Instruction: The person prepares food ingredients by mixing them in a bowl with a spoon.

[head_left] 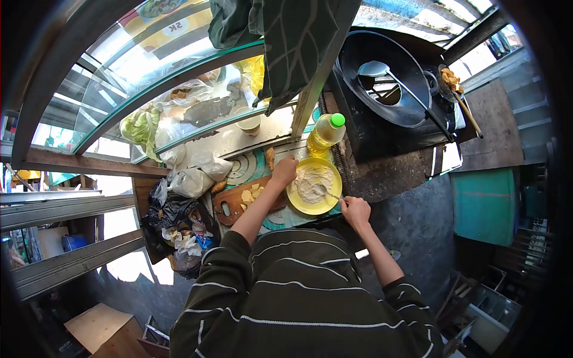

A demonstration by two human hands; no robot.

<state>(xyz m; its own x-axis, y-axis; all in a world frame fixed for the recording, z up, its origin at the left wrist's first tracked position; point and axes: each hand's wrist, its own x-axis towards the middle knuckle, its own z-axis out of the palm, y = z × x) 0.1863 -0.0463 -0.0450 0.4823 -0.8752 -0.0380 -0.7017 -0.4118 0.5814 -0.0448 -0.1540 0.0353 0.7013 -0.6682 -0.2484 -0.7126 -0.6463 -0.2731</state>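
A yellow bowl [342,179] of pale, thick batter [311,184] stands on the counter in front of me. My left hand [285,171] is closed at its left rim, with the fingertips partly hidden. My right hand [356,212] grips the handle of a metal spoon [330,194], whose tip is in the batter. Just behind the bowl is an oil bottle [325,135] with a green cap. Under my left forearm lies a wooden cutting board [225,200] bearing pale cut slices [250,194]. A brownish root piece [270,159] is beside my left hand.
At the right, a large black wok [385,110] sits over the stove with a spatula [412,94] in it. A strainer [452,83] holds fried food beside it. Plastic bags [192,182] crowd the left side. A glass case [197,128] holds cabbage [141,130]. A dark cloth [295,48] hangs above.
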